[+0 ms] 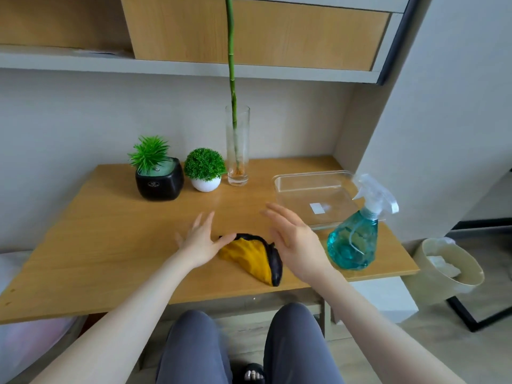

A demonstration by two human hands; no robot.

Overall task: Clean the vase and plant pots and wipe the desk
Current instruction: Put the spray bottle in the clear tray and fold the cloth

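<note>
On the wooden table [110,231] near its front edge, we see a crumpled yellow cloth [250,254] with a dark border. Our left hand [201,239] is spread, fingers straight, its thumb touching the cloth's left end. Our right hand [291,236] is also spread, fingers relaxed, just right of the cloth; we cannot tell whether it touches it. Neither hand holds anything. At the table's back stand a black pot [159,182] with a spiky green plant, a white round pot [206,184] with a ball-shaped plant just beside it, and a tall glass vase [237,151] with one long green stalk [231,65]. To the right we note a clear plastic tray [313,195] and a blue spray bottle [356,236] at its near corner. A beige bin [440,275] sits on the floor beyond.
</note>
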